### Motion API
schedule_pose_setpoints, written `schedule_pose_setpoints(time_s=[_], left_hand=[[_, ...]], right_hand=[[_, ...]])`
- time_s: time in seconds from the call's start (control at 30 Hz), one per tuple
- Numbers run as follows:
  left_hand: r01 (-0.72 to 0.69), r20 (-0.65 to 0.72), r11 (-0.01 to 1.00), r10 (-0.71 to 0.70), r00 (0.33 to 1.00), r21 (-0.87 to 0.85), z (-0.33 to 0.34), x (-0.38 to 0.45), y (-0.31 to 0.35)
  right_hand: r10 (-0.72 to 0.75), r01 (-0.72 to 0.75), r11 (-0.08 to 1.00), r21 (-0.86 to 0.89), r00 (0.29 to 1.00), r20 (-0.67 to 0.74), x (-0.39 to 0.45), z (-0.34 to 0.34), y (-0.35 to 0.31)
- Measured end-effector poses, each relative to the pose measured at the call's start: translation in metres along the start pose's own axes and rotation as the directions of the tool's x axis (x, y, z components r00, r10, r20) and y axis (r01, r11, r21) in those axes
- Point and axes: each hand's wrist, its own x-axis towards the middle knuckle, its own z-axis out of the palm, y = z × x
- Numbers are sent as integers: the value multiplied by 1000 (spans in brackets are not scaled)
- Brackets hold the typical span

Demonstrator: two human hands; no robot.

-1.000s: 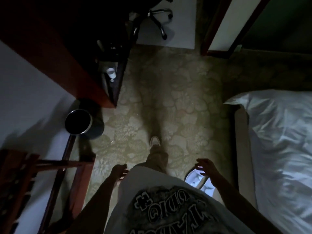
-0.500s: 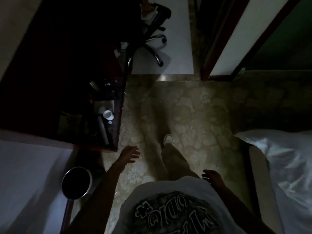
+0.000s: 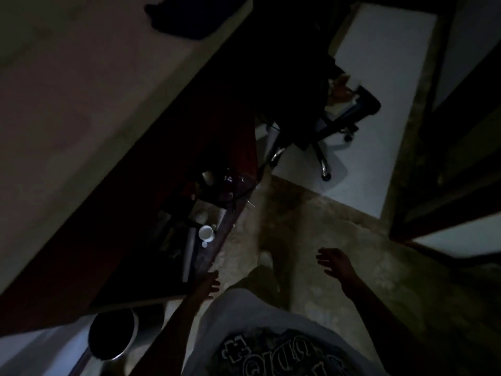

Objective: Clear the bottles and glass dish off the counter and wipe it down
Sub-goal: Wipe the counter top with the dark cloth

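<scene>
The room is very dark. A low dark counter [image 3: 217, 240] runs along the left under a reddish wood cabinet. On it stand a white cup [image 3: 206, 232], a small white cap [image 3: 204, 244], a long pale cylinder [image 3: 189, 253] and dim shapes further back that may be bottles. I cannot make out a glass dish. My left hand [image 3: 210, 284] hangs open beside the counter's near corner, holding nothing. My right hand [image 3: 336, 264] is open over the carpet, fingers spread, well apart from the counter.
A round metal bin [image 3: 113, 335] stands on the floor at the lower left. A wheeled office chair [image 3: 325, 137] sits on a pale floor mat [image 3: 379, 104] ahead. A dark door frame [image 3: 433, 199] is at the right. Patterned carpet [image 3: 325, 226] lies underfoot.
The view has swung left and up as I walk toward the counter; the bed has left the view. My left hand has come level with the counter's corner and my right hand has risen forward.
</scene>
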Motion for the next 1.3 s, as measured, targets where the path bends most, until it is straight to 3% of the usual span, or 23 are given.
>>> schedule_pose_setpoints(time_s=[0.07, 0.17, 0.23, 0.3, 0.37, 0.43, 0.5, 0.57, 0.67, 0.77, 0.83, 0.9, 1.07, 1.17, 1.3], left_hand=[[-161, -27, 987, 161, 987, -10, 25, 42, 130], [-449, -56, 882, 460, 886, 142, 47, 18, 201], [-605, -92, 758, 639, 764, 243, 52, -3, 226], [-750, -95, 554, 822, 562, 362, 49, -31, 270], [-837, -94, 328, 943, 320, 437, 45, -71, 334], [-829, -150, 120, 988, 45, 546, 32, -114, 390], [-761, -212, 57, 971, -108, 646, 12, -140, 428], [-630, -285, 114, 942, -178, 769, -9, -143, 459], [-422, -374, 280, 914, -157, 862, -39, -130, 481], [-233, -393, 377, 919, -22, 896, -57, -119, 466], [-167, -421, 428, 904, 78, 888, -59, -122, 450], [-119, -463, 475, 879, 116, 872, -60, -128, 437], [-33, -489, 500, 858, 161, 866, -55, -127, 432], [11, -498, 504, 850, 170, 864, -55, -128, 434], [3, -536, 544, 825, 179, 839, -56, -128, 432]], right_hand=[[-100, 101, 994, -31, 995, 14, 83, 14, -110], [-246, 250, 964, -88, 968, 48, 90, 37, -158], [-394, 397, 913, -95, 918, 52, 78, 53, -173], [-547, 558, 818, -141, 830, 109, 70, 67, -223], [-744, 764, 622, -169, 645, 174, 66, 87, -308], [-891, 926, 328, -187, 369, 265, 60, 109, -386], [-934, 978, 60, -200, 126, 335, 56, 132, -450], [-894, 960, -177, -219, -63, 443, 55, 159, -508], [-712, 865, -431, -257, -151, 686, 66, 206, -573], [-412, 784, -599, -163, -127, 902, 87, 242, -595], [-279, 772, -628, -97, -107, 954, 100, 248, -598], [-213, 747, -664, -44, -132, 968, 105, 245, -603], [-65, 749, -654, 105, -194, 979, 110, 250, -624], [-4, 778, -615, 130, -168, 986, 116, 293, -638], [-13, 760, -646, 70, -102, 995, 121, 380, -661]])
